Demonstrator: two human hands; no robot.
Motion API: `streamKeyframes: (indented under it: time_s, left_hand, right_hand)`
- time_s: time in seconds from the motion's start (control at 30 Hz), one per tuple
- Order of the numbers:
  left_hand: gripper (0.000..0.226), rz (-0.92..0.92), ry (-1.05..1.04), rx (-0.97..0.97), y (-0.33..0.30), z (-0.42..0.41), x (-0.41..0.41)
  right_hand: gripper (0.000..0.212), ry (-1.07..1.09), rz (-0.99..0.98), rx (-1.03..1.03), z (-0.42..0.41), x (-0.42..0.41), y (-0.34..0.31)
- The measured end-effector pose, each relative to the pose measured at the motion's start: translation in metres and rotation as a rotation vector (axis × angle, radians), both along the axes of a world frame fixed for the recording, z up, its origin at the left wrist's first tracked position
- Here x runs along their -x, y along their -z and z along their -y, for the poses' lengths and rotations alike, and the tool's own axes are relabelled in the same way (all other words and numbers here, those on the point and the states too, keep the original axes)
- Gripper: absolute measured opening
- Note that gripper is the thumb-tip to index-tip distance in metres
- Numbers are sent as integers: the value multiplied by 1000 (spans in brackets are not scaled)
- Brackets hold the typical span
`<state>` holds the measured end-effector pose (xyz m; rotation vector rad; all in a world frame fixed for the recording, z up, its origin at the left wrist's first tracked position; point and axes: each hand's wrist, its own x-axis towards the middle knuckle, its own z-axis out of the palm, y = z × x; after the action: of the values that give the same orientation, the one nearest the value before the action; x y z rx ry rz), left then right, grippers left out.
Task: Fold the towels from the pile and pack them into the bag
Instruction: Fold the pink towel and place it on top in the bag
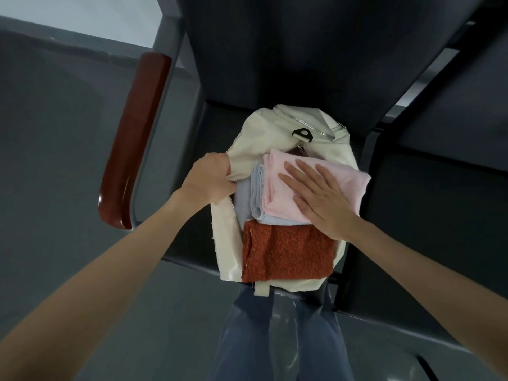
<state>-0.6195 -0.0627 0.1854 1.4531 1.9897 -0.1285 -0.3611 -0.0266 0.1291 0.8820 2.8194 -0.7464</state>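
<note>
The cream bag (277, 138) lies unzipped on the dark seat (203, 243) of a chair. Inside it, a pink towel (277, 185) sits on a pale blue towel (247, 196), with a rust towel (286, 257) at six o'clock of them. The right hand (316, 199) presses flat, fingers straight, on the pink towel. At nine o'clock, the left hand (209, 182) grips the bag's open edge. The bag's depth is hidden under the towels. A red-brown armrest (132, 141) stands farther out at nine o'clock.
</note>
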Motion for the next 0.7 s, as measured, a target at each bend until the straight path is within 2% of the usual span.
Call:
streamKeyframes:
  time_s: [0.2,0.27,0.33,0.43,0.5,0.57,0.7]
  left_hand:
    - [15,136,-336,-102,-2,6,7]
    - [19,168,-361,-165,1,13,1]
    - [34,110,-233,-241,4,16,-6]
    - [52,-53,99,-340,5,5,-10]
    - [41,-136,260,-341,6,-5,-11]
    - [23,-145,274,-371,7,-12,-10]
    - [16,-111,225,-412,11,-27,-11]
  right_hand:
    - [52,42,24,3,5,4,-1]
    - [51,49,28,4,6,8,-2]
    - [51,52,33,-1,7,13,-2]
    - [51,65,14,-3,9,17,-6]
    - [53,79,-15,49,10,17,-12]
    - [55,89,-23,55,10,15,-17]
    - [51,257,116,-172,30,14,-24]
